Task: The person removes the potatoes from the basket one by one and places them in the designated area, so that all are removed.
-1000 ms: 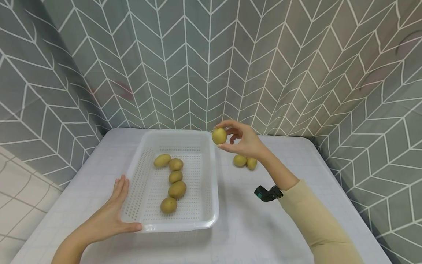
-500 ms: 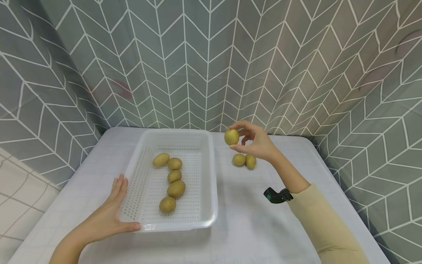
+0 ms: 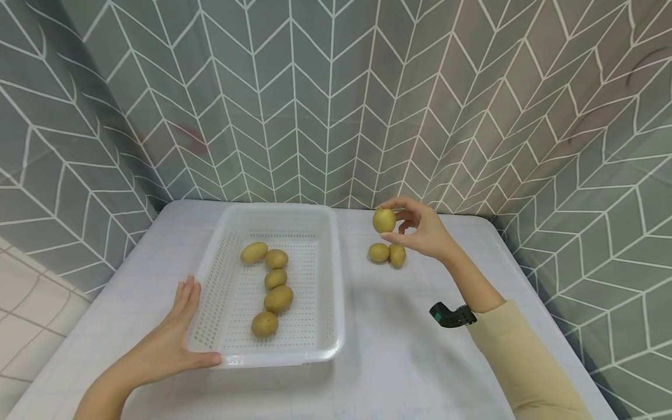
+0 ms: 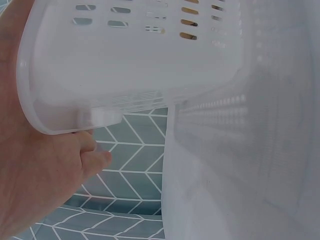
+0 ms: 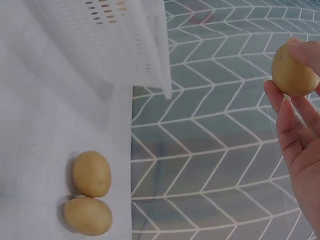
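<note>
My right hand [image 3: 422,230] pinches a round yellow potato [image 3: 384,221] between thumb and fingers, held above the table. The right wrist view also shows this potato [image 5: 292,72] at the fingertips. Two more potatoes [image 3: 378,252] lie side by side on the cloth just below that hand. To the left stands a white perforated plastic basket [image 3: 340,291] with several potatoes [image 3: 278,299] in a crooked row on its floor. My left hand [image 3: 165,341] rests at the basket's near left corner, fingers straight along the left side and thumb on the front rim.
A white cloth covers the table [image 3: 399,373]. Grey curtains [image 3: 325,105] with a white chevron pattern hang behind the table and on both sides. A dark strap [image 3: 452,315] sits on the right wrist beside a beige sleeve [image 3: 520,356].
My right hand has moved to the right with the potato, away from the basket's rim to above the two loose potatoes. The left hand stays at the basket.
</note>
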A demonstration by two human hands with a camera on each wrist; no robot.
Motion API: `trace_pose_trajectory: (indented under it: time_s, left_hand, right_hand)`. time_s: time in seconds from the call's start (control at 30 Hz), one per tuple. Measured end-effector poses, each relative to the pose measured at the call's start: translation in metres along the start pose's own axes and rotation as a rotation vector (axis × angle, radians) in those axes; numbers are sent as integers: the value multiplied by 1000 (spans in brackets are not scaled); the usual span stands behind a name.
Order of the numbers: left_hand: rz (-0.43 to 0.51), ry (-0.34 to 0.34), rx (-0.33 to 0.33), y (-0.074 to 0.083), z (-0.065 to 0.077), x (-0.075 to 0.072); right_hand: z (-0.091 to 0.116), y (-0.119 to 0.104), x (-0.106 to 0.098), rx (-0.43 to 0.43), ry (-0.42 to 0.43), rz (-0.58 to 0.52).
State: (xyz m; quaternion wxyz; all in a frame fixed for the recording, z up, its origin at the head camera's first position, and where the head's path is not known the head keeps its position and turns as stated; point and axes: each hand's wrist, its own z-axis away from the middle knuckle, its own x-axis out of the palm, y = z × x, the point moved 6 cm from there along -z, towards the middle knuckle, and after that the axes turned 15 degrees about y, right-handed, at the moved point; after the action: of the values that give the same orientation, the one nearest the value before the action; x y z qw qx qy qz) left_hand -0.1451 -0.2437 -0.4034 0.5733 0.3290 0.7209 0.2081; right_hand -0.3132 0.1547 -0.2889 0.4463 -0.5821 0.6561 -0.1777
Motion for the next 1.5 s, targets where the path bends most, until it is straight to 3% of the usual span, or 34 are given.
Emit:
trace_pose_trajectory:
  time_s: [0.77,1.07,1.2,1.5]
  left_hand:
    - [1,-6,2,-1,0,1]
    - [0,-8,6,-1,-1,1]
    - [-4,-8,9,-1,-1,1]
    - [-10,-13,5,-1,-3,1]
  right_hand:
    - [23,45,-27,108,82,38]
    - [31,30,-30,130,84,64]
    - [34,36,-34,151,86,82]
    - [44,81,-41,183,95,65]
